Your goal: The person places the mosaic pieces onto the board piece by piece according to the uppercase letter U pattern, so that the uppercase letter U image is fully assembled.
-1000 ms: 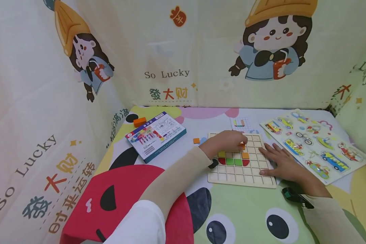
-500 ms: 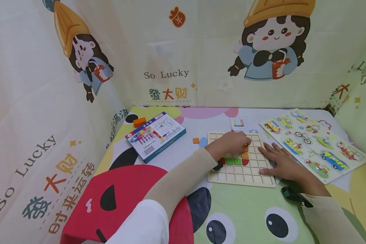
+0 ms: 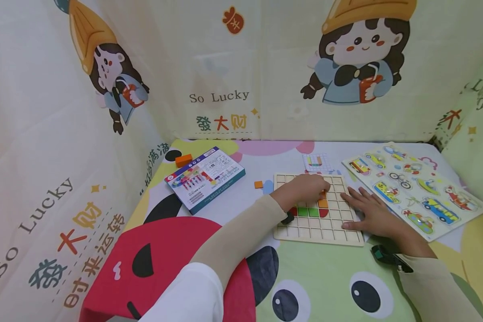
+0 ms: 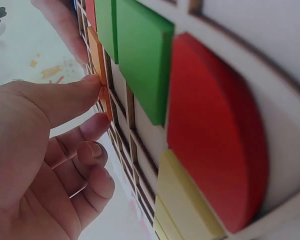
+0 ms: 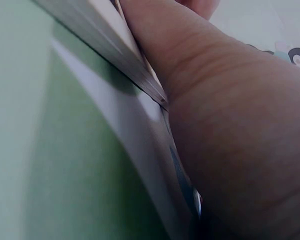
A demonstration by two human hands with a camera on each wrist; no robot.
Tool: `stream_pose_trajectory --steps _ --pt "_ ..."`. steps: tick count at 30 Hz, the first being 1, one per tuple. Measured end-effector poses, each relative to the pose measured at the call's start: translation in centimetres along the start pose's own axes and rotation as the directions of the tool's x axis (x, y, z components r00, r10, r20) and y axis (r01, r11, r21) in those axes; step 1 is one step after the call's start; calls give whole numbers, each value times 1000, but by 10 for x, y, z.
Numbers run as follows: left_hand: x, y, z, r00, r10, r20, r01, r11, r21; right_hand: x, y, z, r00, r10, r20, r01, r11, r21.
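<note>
A wooden grid board (image 3: 338, 236) lies on the table under both hands. My left hand (image 3: 305, 188) reaches over it, thumb and forefinger pinching an orange square tile (image 4: 105, 100) down at the grid. Just nearer me sits another orange tile (image 3: 323, 203). Green square tiles (image 4: 145, 57) stand in a row beside a red tile with one curved side (image 4: 210, 140), and yellow tiles (image 4: 187, 197) adjoin that red one. Spread across the board's right edge, my right hand (image 3: 372, 217) rests with straight fingers; its thumb lies along the board in the right wrist view.
One loose orange tile (image 3: 258, 184) lies left of the board. A printed grid card (image 3: 317, 163) is behind it. To the left are a flat box (image 3: 205, 179) and an orange block (image 3: 183, 161). A vehicle picture puzzle (image 3: 410, 183) lies at the right.
Over the last second my left hand has shifted slightly right across the board, still at the orange tile, and then stayed there. The right hand has kept its place.
</note>
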State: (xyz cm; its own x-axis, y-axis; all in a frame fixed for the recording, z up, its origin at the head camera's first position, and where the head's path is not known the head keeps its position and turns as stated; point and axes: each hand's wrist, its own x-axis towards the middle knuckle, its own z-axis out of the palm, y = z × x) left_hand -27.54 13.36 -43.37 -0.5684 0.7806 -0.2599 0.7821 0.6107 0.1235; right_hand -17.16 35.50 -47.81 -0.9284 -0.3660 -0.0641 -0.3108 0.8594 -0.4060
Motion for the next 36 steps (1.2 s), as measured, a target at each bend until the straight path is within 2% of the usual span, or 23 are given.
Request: stream_pose_trajectory --steps 5,10,16,23,29,36 --pt "1 -4 3 1000 8 -9 -8 1000 -20 0 1 1 1000 1 -1 -1 1000 -3" --pt "-5 -14 3 999 8 -36 -9 1000 -29 1 2 3 1000 -16 -22 16 1000 -4" --pt "-18 -29 0 996 16 -90 -15 1000 15 1 2 2 1000 6 -8 -6 1000 -3" --pt "-41 -48 1 990 36 -138 -31 999 39 1 4 1 1000 5 7 -5 1000 -13" --pt "-58 -56 0 990 -13 -143 18 999 37 -1 2 0 1000 -9 -1 9 1000 -9" --pt "-79 -70 2 985 -73 -154 70 997 -20 0 2 3 1000 -19 -22 19 1000 1"
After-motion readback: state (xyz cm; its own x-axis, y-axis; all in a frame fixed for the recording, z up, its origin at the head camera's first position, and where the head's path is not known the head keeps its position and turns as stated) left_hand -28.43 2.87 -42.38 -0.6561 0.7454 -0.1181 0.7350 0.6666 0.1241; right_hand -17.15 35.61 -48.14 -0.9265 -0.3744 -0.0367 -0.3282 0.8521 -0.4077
